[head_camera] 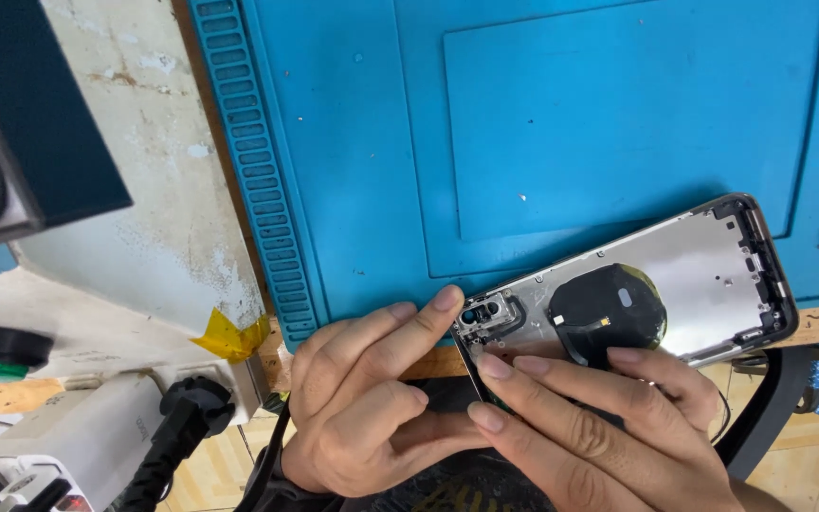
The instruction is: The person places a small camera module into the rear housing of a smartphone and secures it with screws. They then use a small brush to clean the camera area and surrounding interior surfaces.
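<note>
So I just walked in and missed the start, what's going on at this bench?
A person is holding an opened phone housing in both bare hands at the front edge of a blue work mat. The left hand steadies the camera end, its index fingertip resting by the camera cutout. The right hand grips the lower edge, fingers beside the round black coil. The inside faces up and looks mostly stripped. A power strip with a black plug sits to the left.
</note>
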